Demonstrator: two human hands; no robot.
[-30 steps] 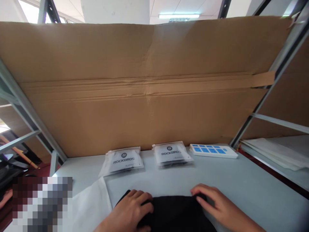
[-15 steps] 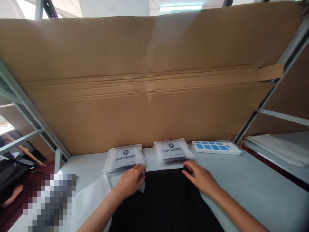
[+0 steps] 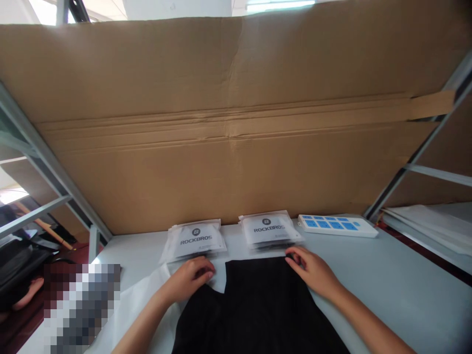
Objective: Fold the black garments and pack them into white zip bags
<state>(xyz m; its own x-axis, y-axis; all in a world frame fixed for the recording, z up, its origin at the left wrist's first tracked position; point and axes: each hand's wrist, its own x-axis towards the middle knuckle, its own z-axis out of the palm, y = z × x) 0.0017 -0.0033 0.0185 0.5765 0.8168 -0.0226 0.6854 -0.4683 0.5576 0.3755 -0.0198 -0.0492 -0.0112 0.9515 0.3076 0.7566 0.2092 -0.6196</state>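
Observation:
A black cloth (image 3: 265, 305) lies spread on the grey table, its lower part cut off by the picture's bottom edge. At its upper right corner, my right hand (image 3: 311, 270) pinches the fabric between thumb and fingers. My left hand (image 3: 190, 280) is closed with curled fingers, its thumb at the cloth's left edge, just outside a notch near the upper left corner. The fingertips there are partly hidden. Beyond the cloth lie two clear-fronted packets printed ROCKBROS, a left packet (image 3: 195, 241) and a right packet (image 3: 271, 230), with something dark inside each.
A white power strip (image 3: 337, 225) with blue sockets lies at the back right. Cardboard (image 3: 228, 123) stands behind the table (image 3: 391, 280) between metal frame bars. White sheeting (image 3: 142, 305) is under my left forearm. White sheets (image 3: 427, 226) lie on a surface farther right. A person's arm shows at far left.
My left hand has moved left and slightly down from the cloth's upper left corner, uncovering that corner and the notch. My right hand keeps its pinch. The whole view has shifted slightly.

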